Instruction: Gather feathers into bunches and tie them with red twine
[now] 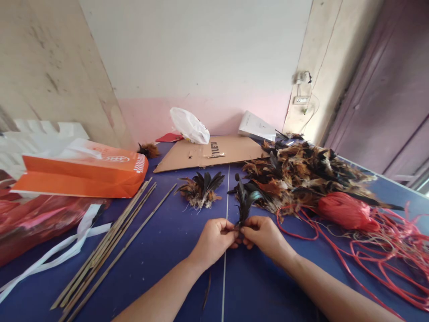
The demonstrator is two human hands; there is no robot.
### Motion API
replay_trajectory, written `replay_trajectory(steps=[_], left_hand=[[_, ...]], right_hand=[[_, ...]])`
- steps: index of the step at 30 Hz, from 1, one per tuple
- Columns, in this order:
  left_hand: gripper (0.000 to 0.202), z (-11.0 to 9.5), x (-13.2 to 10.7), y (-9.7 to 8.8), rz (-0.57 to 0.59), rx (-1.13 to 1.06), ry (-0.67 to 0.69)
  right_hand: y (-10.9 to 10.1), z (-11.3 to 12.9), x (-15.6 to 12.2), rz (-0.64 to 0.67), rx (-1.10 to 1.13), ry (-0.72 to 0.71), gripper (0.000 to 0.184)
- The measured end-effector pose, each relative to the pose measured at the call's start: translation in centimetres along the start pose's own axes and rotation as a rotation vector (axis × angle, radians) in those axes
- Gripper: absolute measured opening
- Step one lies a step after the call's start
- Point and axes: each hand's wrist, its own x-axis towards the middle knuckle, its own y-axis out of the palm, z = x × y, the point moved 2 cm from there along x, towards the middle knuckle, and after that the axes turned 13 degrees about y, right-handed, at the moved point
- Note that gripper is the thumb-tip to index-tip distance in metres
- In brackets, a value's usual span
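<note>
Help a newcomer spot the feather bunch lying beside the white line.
On the blue table, find the white line. Left of it, short of the cardboard, lies the feather bunch: far smaller than the feather pile, and untouched, unlike the held feathers.

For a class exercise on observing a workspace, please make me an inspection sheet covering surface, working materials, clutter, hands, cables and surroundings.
Surface: blue tabletop with a white line.
Working materials: dark feathers in hand; feather cluster beyond the left hand; large feather pile and red twine at right; thin sticks at left.
Clutter: orange-and-white bag; cardboard with a white plastic bag at its far edge.
Hands: left and right hand close together, fingers pinching the dark feathers' lower ends.
Cables: dark cable above a socket strip.
Surroundings: white-and-pink wall ahead; purple panel at right.
</note>
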Motion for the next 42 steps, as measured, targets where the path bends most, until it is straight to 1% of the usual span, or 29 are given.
replay_trajectory(steps=[3,6,9,12,14,15,17,20,23,27,29,33,42], left_hand=[[0.008,-0.1,-0.1,0.3,0.019,-0.01,-0.013],[0.007,0.0,-0.2,0.5,-0.013,-0.032,-0.019],[0.006,0.1,-0.1,0.2,-0.099,-0.064,-0.049],[0.006,0.3,0.3,-0.9,-0.225,-0.125,-0.104],[0.009,0.3,0.5,-1.5,-0.264,-0.165,-0.124],[0.011,0.4,0.6,-1.6,-0.241,-0.171,-0.126],[0.014,0.4,0.5,-1.5,-0.148,-0.168,-0.119],[0.019,0.3,0.2,-0.9,-0.017,-0.159,-0.122],[0.022,0.3,-0.1,-0.6,0.042,-0.15,-0.144],[0.02,0.2,-0.1,-0.6,0.115,-0.102,-0.151],[0.019,0.1,-0.1,-0.7,0.124,-0.08,-0.145],[0.02,0.0,-0.1,-0.5,0.084,-0.072,-0.118],[0.021,-0.3,-0.2,0.1,0.047,-0.081,-0.083]], right_hand=[[0.1,0.1,-0.1,-0.022,-0.009,-0.016,0.003],[0.3,0.1,-0.1,-0.038,0.016,-0.021,0.002],[0.3,0.0,0.0,-0.042,0.088,-0.007,0.005],[-0.2,-0.1,0.2,-0.029,0.181,0.009,0.01],[-0.5,-0.1,0.3,0.005,0.237,0.006,0.015],[-0.6,-0.1,0.4,0.03,0.252,-0.002,0.016],[-0.7,0.0,0.4,0.083,0.248,-0.02,0.018],[-0.6,0.1,0.3,0.121,0.178,-0.051,0.018],[-0.6,0.3,0.2,0.129,0.116,-0.073,0.017],[-0.7,0.4,0.1,0.143,0.066,-0.081,0.016],[-0.7,0.3,0.1,0.134,0.061,-0.067,0.017],[-0.6,0.2,0.1,0.114,0.088,-0.022,0.017],[-0.2,0.7,-0.5,0.123,0.09,-0.034,0.007]])
